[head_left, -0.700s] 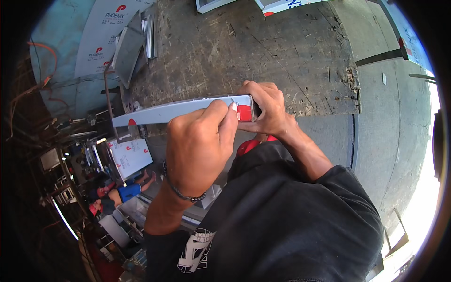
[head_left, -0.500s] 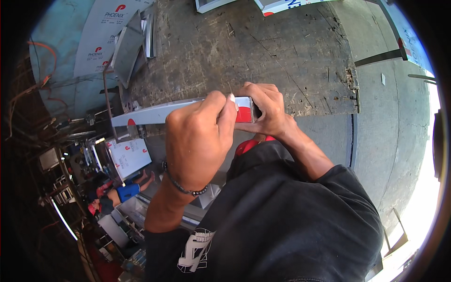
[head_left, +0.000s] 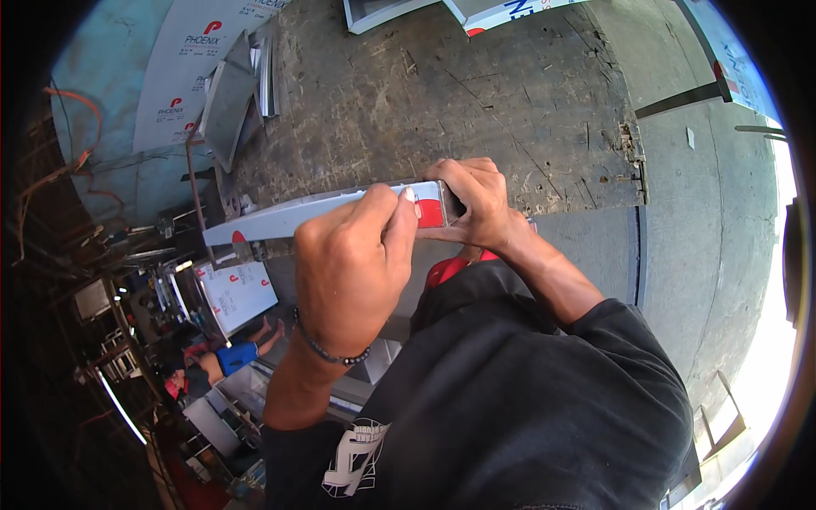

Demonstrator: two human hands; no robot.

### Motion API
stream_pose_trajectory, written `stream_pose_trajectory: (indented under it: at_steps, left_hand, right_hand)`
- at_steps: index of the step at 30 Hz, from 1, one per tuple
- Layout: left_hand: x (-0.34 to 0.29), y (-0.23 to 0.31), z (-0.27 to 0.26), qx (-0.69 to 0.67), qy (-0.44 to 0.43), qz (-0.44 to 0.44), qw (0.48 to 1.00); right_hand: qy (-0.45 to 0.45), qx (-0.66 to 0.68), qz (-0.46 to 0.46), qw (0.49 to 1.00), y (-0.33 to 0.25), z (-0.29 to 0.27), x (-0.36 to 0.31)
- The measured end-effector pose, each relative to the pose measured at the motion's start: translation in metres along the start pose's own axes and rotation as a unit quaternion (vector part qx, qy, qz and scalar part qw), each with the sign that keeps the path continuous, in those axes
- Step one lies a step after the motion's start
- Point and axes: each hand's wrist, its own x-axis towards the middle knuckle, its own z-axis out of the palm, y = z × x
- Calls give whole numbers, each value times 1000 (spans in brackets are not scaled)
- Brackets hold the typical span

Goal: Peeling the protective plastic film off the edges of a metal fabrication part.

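A long, narrow sheet-metal piece (head_left: 293, 211) with pale film and red print lies across the table's near edge. My right hand (head_left: 478, 197) is closed round its right end, fingers on the far side and thumb underneath. My left hand (head_left: 357, 251), with a dark beaded bracelet at the wrist, is closed in a pinch on the piece's near face, just left of the red patch (head_left: 432, 213). What is between its thumb and forefinger is too small to make out. Part of the piece is hidden behind the left hand.
The worn wooden table (head_left: 442, 93) carries bent metal pieces (head_left: 229, 110) at the left and film-covered metal parts (head_left: 501, 13) at the far edge. A person (head_left: 225, 357) lies or sits low at the left, near a white printed panel (head_left: 238, 293). Concrete floor (head_left: 688, 204) runs along the right.
Both hands and the piece's right end have shifted slightly left and nearer to me. The view has also moved a little. Both hands stay closed.
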Motion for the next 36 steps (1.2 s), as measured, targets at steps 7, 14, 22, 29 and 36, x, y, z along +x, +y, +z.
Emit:
stream_pose_trajectory:
  at_steps: [7, 14, 22, 29, 36]
  left_hand:
    - [2, 0, -4, 2, -40, 8, 999]
    - [5, -1, -1, -20, 6, -3, 1000]
    - [6, 1, -3, -21, -29, -3, 999]
    - [14, -1, -7, -6, -23, 2, 1000]
    - [14, -1, -1, -24, 3, -21, 999]
  right_hand:
    - [-3, 18, 10, 1000, 3, 0, 0]
    - [9, 9, -6, 1000, 2, 0, -1]
    - [15, 19, -9, 1000, 5, 3, -3]
    - [7, 29, -1, 1000, 1, 1, -4]
    - [-4, 15, 1, 1000, -3, -1, -2]
